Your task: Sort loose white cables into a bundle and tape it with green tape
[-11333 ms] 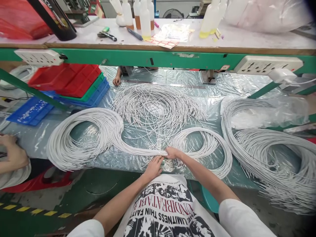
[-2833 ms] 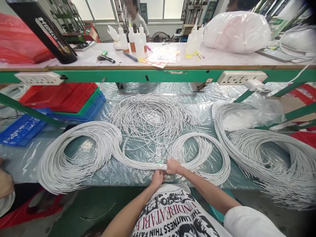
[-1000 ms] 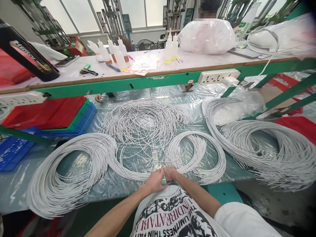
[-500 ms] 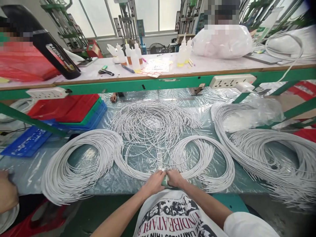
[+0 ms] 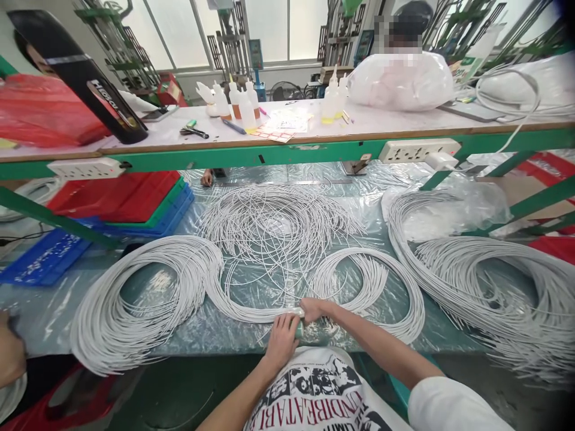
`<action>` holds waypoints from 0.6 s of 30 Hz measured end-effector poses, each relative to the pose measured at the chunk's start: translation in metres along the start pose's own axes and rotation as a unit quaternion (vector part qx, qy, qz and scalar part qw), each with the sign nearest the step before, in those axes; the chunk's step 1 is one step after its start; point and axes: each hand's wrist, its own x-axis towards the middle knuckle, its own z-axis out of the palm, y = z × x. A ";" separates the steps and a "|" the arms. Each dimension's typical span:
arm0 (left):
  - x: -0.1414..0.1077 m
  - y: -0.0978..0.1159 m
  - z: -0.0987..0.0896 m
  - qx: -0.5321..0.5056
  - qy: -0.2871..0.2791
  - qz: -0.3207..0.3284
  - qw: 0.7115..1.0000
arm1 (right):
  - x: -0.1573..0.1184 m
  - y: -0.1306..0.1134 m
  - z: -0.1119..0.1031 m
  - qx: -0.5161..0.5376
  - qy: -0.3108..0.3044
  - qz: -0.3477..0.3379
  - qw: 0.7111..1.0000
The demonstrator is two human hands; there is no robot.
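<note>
Both forearms reach forward from the bottom edge and meet at the near edge of the plastic-covered table [image 5: 54, 311]. The right hand [image 5: 314, 309] lies palm down with its wrist bent inward, fingers closed around the narrow waist of the white cable bundle [image 5: 242, 308], which fans out from that point into 2 wide loops, the larger to the left and the smaller to the right. The left hand [image 5: 282, 338] sits just below and beside it, knuckles up, fingers curled around a small green roll [image 5: 299, 328] that touches the bundle at the same spot. Farther back on the table lies a loose tangle of cables [image 5: 278, 218], and well apart to the right a big heap of cables [image 5: 489, 281]. Stacked red, green and blue trays [image 5: 130, 200] stand at the left, under the green shelf [image 5: 287, 152]. Another person's hand [image 5: 11, 353] shows at the far left edge.
</note>
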 end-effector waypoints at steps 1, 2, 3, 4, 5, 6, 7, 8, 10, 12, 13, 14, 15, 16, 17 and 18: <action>-0.001 0.000 0.004 0.009 0.012 -0.004 1.000 | 0.000 0.001 -0.002 0.016 -0.026 -0.004 1.000; -0.001 0.001 0.008 0.015 0.021 -0.009 1.000 | -0.001 0.002 -0.004 0.031 -0.050 -0.006 0.998; -0.001 0.001 0.011 0.020 0.027 -0.014 0.999 | -0.003 0.002 -0.005 0.043 -0.070 -0.008 0.997; -0.001 0.002 0.014 0.023 0.030 -0.018 0.999 | -0.004 0.002 -0.006 0.054 -0.084 -0.009 0.995; -0.001 0.002 0.017 0.024 0.031 -0.020 0.999 | -0.005 0.002 -0.006 0.063 -0.091 -0.010 0.994; 0.000 0.002 0.020 0.024 0.033 -0.021 0.999 | -0.007 0.001 -0.007 0.071 -0.092 -0.011 0.993; 0.000 0.002 0.022 0.021 0.035 -0.021 0.999 | -0.008 0.000 -0.007 0.077 -0.090 -0.013 0.993; 0.001 0.002 0.024 0.016 0.041 -0.023 0.999 | -0.010 -0.001 -0.007 0.086 -0.088 -0.016 0.992; 0.000 0.002 0.027 -0.001 0.058 -0.033 0.998 | -0.012 -0.002 -0.010 0.117 -0.093 -0.019 0.989; -0.002 0.001 0.030 -0.020 0.081 -0.046 0.995 | -0.015 -0.004 -0.013 0.157 -0.111 -0.018 0.981; -0.003 0.001 0.033 -0.025 0.096 -0.051 0.994 | -0.016 -0.005 -0.015 0.175 -0.122 -0.015 0.977; -0.004 0.000 0.036 -0.026 0.108 -0.055 0.992 | -0.017 -0.006 -0.017 0.188 -0.132 -0.012 0.973; -0.005 -0.002 0.041 -0.028 0.117 -0.057 0.991 | -0.017 -0.006 -0.018 0.201 -0.140 -0.005 0.970; -0.005 -0.003 0.047 -0.029 0.122 -0.060 0.990 | -0.017 -0.007 -0.019 0.220 -0.146 0.006 0.965; -0.005 -0.006 0.055 -0.030 0.121 -0.062 0.990 | -0.015 -0.007 -0.019 0.245 -0.149 0.016 0.958; -0.004 -0.008 0.063 -0.031 0.114 -0.065 0.991 | -0.013 -0.007 -0.018 0.271 -0.148 0.022 0.951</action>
